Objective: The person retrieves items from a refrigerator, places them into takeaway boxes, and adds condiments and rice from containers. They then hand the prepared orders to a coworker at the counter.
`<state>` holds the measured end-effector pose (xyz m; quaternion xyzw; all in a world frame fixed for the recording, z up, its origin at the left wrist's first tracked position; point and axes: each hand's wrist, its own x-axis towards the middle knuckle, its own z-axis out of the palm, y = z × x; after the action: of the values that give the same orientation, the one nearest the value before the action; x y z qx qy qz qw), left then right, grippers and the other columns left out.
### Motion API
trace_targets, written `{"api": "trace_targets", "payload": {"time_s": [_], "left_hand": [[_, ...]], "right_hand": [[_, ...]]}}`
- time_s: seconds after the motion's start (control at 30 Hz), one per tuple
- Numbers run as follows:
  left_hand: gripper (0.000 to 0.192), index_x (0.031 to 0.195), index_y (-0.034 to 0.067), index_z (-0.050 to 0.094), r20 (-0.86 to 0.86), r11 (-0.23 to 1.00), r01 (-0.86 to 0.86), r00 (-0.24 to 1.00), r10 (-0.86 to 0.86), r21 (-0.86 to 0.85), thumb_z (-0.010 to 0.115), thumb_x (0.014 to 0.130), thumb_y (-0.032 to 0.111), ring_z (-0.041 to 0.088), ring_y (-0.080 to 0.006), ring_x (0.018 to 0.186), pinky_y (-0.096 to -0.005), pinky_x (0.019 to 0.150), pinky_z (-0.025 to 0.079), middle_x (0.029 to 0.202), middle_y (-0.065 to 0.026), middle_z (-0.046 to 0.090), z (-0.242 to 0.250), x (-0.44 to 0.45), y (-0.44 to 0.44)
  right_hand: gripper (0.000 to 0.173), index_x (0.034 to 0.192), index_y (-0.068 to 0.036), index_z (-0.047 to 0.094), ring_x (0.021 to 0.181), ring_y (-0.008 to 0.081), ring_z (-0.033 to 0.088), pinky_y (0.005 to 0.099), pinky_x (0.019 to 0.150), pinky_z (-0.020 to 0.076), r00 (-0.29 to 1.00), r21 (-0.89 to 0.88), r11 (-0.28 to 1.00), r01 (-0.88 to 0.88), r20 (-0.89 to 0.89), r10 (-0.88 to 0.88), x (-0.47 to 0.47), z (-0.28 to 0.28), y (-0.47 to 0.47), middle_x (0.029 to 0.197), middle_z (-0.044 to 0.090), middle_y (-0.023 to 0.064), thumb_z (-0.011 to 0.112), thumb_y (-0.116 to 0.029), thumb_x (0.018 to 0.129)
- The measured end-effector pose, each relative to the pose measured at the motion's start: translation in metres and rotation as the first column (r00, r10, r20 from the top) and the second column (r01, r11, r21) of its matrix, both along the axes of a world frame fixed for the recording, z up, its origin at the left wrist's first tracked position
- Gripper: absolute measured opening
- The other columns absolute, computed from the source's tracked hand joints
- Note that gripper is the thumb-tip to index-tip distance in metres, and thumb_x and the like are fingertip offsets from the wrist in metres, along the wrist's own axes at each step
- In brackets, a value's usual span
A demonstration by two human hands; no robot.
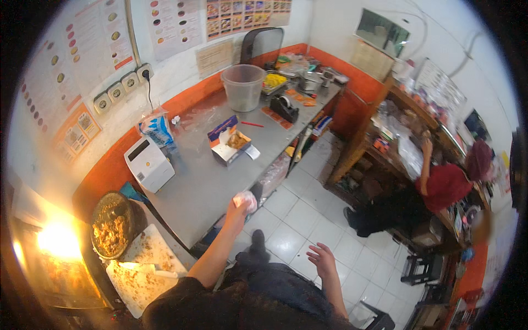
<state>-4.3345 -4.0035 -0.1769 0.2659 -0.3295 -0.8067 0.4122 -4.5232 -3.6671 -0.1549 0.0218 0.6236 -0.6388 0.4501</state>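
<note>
My left hand [238, 212] is closed around a small round pinkish-white wrapped bundle [246, 199] at the front edge of the steel counter [198, 202]. What the bundle contains cannot be seen. Over the tiled floor, my right hand [323, 260] hangs with its fingers apart and holds nothing. Farther along the counter stands an open paper food box [226, 158] with brown fried food [237, 140] inside. A white paper slip [253, 152] sticks out at its right side. Behind the box lies a red pen [252, 124].
A white label printer [149, 164] and a clear plastic bucket [243, 88] stand along the wall. Beyond them is a tape dispenser [284, 109]. At left, a stone mortar [111, 227] adjoins a cutting board [144, 284] bearing a knife. A person [443, 185] works at the wooden shelves.
</note>
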Motion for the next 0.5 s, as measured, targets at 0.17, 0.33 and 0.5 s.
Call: {"api": "trace_targets", "payload": {"time_s": [0.17,0.33,0.5], "left_hand": [[0.066,0.135,0.000,0.051,0.336,0.834,-0.486,0.764,0.551,-0.261,0.085,0.080,0.015,0.062,-0.0245,0.114,-0.0356,0.097,0.051,0.123,-0.0106,0.061,-0.004,-0.096,-0.170],[0.070,0.128,0.001,0.052,0.684,0.672,-0.358,0.114,0.720,-0.648,0.086,0.075,0.031,0.054,-0.0344,0.116,-0.0502,0.100,0.039,0.122,-0.0170,0.064,-0.012,-0.135,-0.274],[0.059,0.121,0.004,0.055,0.736,0.765,-0.024,-0.297,0.609,-0.643,0.075,0.083,0.045,0.048,-0.0371,0.114,-0.0532,0.096,0.032,0.114,-0.0158,0.066,-0.026,-0.148,-0.288]], "right_hand": [[0.054,0.144,0.000,0.042,0.114,0.0383,0.064,0.0467,0.099,0.0509,0.997,0.086,0.995,0.053,0.047,-0.057,-0.091,-0.015,-0.086,0.131,0.063,0.0209,0.061,-0.018,0.097],[0.050,0.141,0.000,0.045,0.110,0.0338,0.065,0.0445,0.099,0.0503,0.998,-0.040,0.999,-0.028,0.059,0.030,-0.180,-0.008,-0.185,0.129,0.064,0.0190,0.062,-0.018,0.097],[0.047,0.138,0.000,0.049,0.110,0.0320,0.065,0.0438,0.099,0.0500,0.969,0.086,0.969,-0.232,0.105,0.223,-0.261,-0.007,-0.301,0.129,0.065,0.0182,0.063,-0.021,0.098]]}}
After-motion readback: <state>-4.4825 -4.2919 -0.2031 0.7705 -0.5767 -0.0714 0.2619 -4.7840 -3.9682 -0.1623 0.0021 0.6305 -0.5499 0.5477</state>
